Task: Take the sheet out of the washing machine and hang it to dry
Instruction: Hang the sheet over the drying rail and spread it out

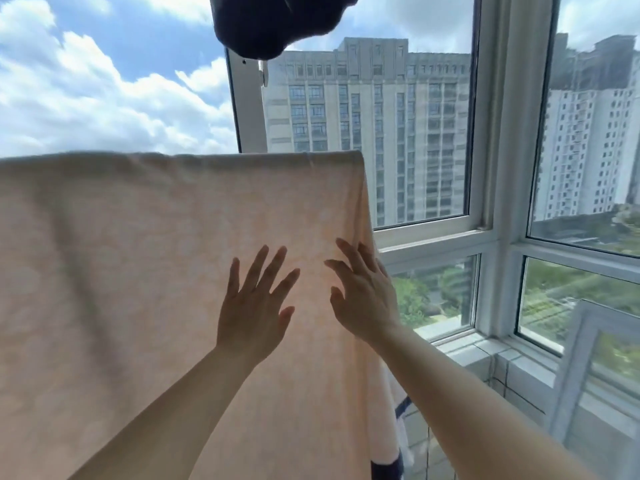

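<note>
The pale peach, soft thin cotton sheet (138,271) is being draped over a hidden rail, likely damp and limp; its right hanging edge is being smoothed by the left hand (254,306) and right hand (363,299), both spread flat, gripping nothing.

1. The carrier here is a hidden drying rail: the top fold of the peach sheet (138,271) runs straight and level across the view, but the bar under it cannot be seen.
2. The sheet drapes over that line and hangs down flat, its right edge falling just beside the window frame (485,133).
3. Sunlight glows through the cloth.
4. Low right, a tiled sill ledge (485,355) runs beneath the glass.
5. At the sheet's lower right, dark and white fabric (398,410) peeks out; what holds it is unclear.
</note>
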